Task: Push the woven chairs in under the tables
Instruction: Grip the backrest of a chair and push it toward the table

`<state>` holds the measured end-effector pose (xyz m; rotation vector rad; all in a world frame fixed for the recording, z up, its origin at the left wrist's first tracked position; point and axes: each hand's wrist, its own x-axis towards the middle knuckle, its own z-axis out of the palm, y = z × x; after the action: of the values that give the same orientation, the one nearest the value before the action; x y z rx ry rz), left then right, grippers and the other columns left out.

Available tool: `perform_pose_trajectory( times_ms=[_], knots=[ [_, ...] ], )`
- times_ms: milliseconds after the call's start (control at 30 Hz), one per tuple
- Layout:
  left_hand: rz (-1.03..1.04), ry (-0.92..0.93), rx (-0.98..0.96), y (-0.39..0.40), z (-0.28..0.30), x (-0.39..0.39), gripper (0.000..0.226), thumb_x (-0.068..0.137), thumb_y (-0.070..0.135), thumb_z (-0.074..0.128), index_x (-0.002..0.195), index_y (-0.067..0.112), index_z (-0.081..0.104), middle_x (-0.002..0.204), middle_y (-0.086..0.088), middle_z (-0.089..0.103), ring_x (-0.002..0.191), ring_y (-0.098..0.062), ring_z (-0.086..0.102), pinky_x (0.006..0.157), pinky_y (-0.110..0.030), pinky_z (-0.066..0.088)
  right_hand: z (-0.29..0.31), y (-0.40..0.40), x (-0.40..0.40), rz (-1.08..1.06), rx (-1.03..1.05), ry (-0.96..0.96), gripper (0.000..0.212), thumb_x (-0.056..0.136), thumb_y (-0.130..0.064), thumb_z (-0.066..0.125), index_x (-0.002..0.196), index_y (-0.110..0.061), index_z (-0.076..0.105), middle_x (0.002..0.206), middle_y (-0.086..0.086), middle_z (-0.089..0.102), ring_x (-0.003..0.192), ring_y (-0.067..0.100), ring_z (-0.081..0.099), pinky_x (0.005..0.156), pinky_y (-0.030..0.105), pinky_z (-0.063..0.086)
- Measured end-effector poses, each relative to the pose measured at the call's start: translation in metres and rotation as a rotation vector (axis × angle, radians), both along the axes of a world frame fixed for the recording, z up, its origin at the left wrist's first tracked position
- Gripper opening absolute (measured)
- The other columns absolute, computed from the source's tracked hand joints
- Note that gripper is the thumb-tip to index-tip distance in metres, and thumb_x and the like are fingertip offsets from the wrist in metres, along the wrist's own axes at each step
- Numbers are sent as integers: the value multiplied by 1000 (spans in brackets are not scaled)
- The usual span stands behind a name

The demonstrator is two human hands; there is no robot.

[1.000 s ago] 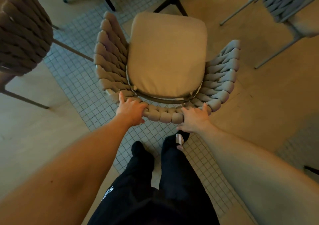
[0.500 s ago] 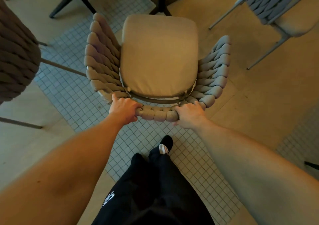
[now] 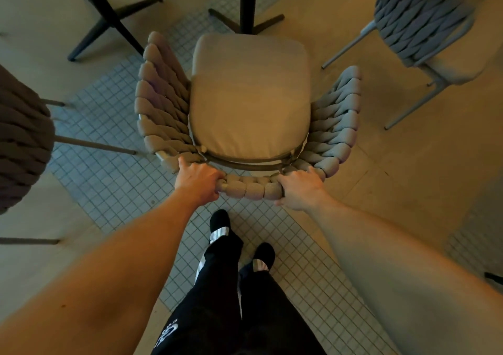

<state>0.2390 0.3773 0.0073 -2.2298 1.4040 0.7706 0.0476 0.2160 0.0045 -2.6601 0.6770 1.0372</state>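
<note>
left hand [image 3: 200, 181] grips woven chair [image 3: 249, 104] backrest | right hand [image 3: 299, 188] grips same, chair ahead

- straight ahead my chair's cushion front [image 3: 249, 41] is right up against the table post [image 3: 248, 0] and its feet, so that blocks the way
- brown chair [image 3: 21, 142] crowds my left, one leg poking close
- grey chair [image 3: 424, 19] sits right, bare floor [image 3: 381, 164] between us
</note>
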Motion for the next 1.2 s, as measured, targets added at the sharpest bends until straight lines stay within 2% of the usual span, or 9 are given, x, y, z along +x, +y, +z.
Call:
perform_pose_trajectory(
  times_ms=[267,533,833,967,1067,1200],
  knots=[
    [1,6,35,-34,-2,29,35,86,48,66,119,39,59,117,4,65,116,-26,59,111,-66,20,-4,-32,25,-27,-13,-19,55,84,-68,65,127,-34,57,115,0,69,117,27,60,106,52,31],
    [15,-23,-24,-52,0,54,38,87,46,66,124,45,58,117,8,65,115,-23,60,112,-64,21,-1,-51,52,-38,-60,-36,55,83,-69,65,120,-27,59,115,1,69,117,27,58,105,49,31],
    [77,-53,-30,-59,3,67,44,91,44,64,133,47,53,128,4,63,128,-27,50,118,-69,3,0,-59,77,-72,-15,-22,51,83,-64,70,117,-28,59,115,1,68,118,29,59,109,52,31],
    [92,-43,-67,-54,-4,63,43,91,45,63,133,42,53,132,3,61,131,-28,45,117,-69,-1,2,-63,76,-57,12,-18,58,81,-65,71,122,-26,57,120,4,67,122,31,55,109,51,33],
    [122,16,-81,-52,-7,64,61,88,52,63,144,36,44,143,2,53,139,-29,37,118,-68,-2,8,-67,78,-42,48,-9,71,77,-74,68,126,-23,55,127,4,63,127,32,49,109,52,36],
    [179,81,-144,-48,1,67,70,89,61,53,150,31,39,149,0,48,142,-29,33,119,-63,8,18,-69,86,-45,83,-36,91,74,-86,58,138,-23,48,141,5,54,135,32,39,113,56,32]
  ],
)
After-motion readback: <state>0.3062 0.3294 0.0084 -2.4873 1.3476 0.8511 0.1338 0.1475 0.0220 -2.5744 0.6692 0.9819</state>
